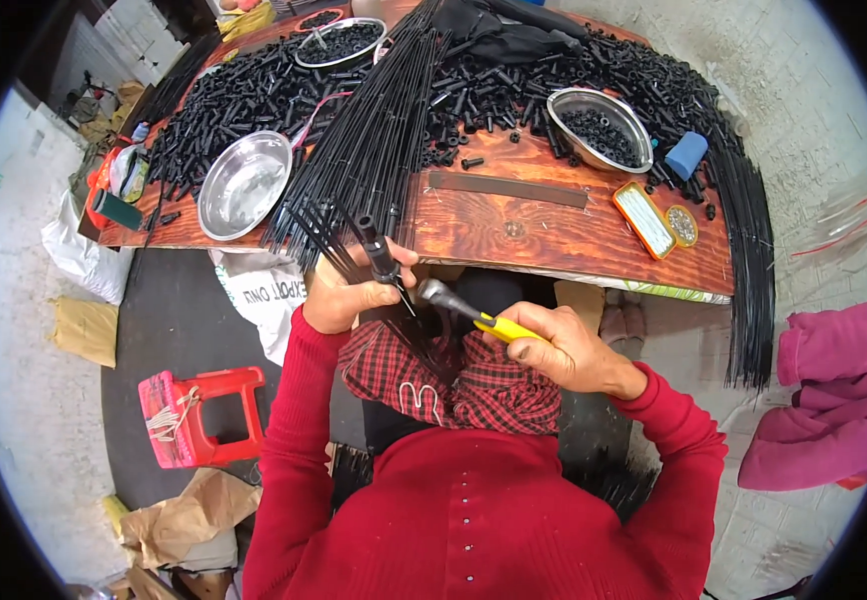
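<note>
My left hand (332,303) is closed around a black plastic tube-shaped part (382,258), held upright just off the table's near edge. Several thin black rods fan out beside this part, some pointing up and some hanging toward my lap. In my right hand (572,350) is a small hammer (504,326), gripped by its yellow and black handle. Its metal head (436,292) points left, close to the lower end of the black part; whether they touch I cannot tell. A red checked cloth (509,390) covers my lap beneath both hands.
A wooden table (494,230) bears heaps of black plastic parts (234,110) and a bundle of black rods (379,130). Metal bowls (244,185) (602,130), a flat dark strip (509,188) and a yellow-edged tin (644,220) lie there too. A red stool (204,415) stands left.
</note>
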Available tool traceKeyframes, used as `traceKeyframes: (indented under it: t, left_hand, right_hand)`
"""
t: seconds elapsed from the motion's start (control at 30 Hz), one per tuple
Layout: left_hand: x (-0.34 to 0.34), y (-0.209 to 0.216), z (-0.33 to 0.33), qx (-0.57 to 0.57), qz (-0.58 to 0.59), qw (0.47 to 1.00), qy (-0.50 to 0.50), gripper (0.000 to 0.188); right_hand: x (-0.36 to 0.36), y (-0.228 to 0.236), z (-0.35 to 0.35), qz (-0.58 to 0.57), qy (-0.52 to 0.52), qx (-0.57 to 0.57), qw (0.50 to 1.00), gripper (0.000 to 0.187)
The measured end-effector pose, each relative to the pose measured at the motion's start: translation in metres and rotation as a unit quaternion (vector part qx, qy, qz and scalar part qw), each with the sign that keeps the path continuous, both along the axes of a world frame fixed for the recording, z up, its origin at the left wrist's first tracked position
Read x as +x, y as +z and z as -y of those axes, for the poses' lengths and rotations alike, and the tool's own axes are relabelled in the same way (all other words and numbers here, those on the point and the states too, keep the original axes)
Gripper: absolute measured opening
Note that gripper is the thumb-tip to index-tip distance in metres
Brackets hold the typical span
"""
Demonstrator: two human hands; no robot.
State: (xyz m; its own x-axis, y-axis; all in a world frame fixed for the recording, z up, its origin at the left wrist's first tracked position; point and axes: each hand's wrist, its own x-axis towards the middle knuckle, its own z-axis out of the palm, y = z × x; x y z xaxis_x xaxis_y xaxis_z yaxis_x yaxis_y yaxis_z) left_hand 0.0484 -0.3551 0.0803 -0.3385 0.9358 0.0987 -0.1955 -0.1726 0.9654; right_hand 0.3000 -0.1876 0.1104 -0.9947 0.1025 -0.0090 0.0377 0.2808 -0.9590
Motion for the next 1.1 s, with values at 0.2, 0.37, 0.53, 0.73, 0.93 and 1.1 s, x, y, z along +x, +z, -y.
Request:
traceKeyframes:
  t: [0.2, 0.37, 0.53, 0.73, 0.93, 1.1]
  left_hand:
    - [-0.019, -0.025, 0.003, 0.108, 0.016, 0.994, -0.024, 0.068]
    - [-0.029, -0.037, 0.001, 0.225, 0.002, 0.968, -0.110, 0.075]
    - [-0.048, -0.053, 0.010, 0.268, 0.063, 0.949, -0.156, 0.087]
    - [-0.044, -0.053, 0.014, 0.278, 0.057, 0.951, -0.122, 0.108]
    - [-0.045, -0.060, 0.013, 0.299, 0.183, 0.927, -0.131, 0.067]
    - [-0.042, -0.060, 0.015, 0.289, 0.108, 0.947, -0.091, 0.087]
  right_hand:
    - [-0.032, -0.038, 0.017, 0.003, -0.100, -0.068, 0.993, 0.032]
    - [-0.068, -0.067, 0.045, -0.028, -0.158, -0.070, 0.985, 0.023]
    - [-0.092, -0.077, 0.076, -0.108, -0.146, -0.198, 0.963, 0.028]
    - [-0.112, -0.064, 0.087, -0.113, -0.144, -0.209, 0.961, 0.032]
    - [-0.125, -0.056, 0.096, -0.112, -0.146, -0.221, 0.958, 0.035]
    - [-0.133, -0.069, 0.094, -0.134, -0.167, -0.196, 0.957, 0.043]
